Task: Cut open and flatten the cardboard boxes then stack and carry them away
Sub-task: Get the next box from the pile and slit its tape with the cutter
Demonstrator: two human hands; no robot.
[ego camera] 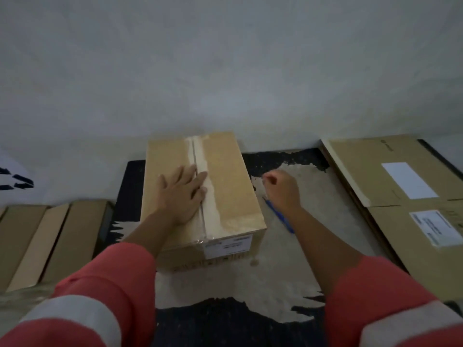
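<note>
Log two red sleeves [82, 304] nearest the camera, both forearms reaching forward over a worn black mat [135, 186].

Find box [225, 196] upright on the mat, centre of view, flaps down and sealed. Place label [228, 246] on the near short face; take that end as pointing at the person. Read long axis as running near to far, almost straight toward the wall [225, 71], far end close to it; cannot tell contact. Trace tape [200, 156] along that same axis, down the middle seam of the top.

Record left grip [181, 196] released and flat on the box top, palm down, straight fingertips reaching the tape. Judge the purpose: pinning the box against sliding and marking the seam ahead of a cut along the axis.

Record right grip [281, 189] clenched, hovering over the mat just right of the box, apart from it. Spot blue tool [280, 216], probably a cutter, slanting beneath wrist and forearm. Cannot tell whether clenched on it or merely above it.

Note flat boxes [50, 241] to the left and flat cardboard [390, 176] to the right, beside the mat, off the work spot. Judge these as stock for the stack. Count the cut on this box as not yet begun: tape looking whole, allowing for blur.
</note>
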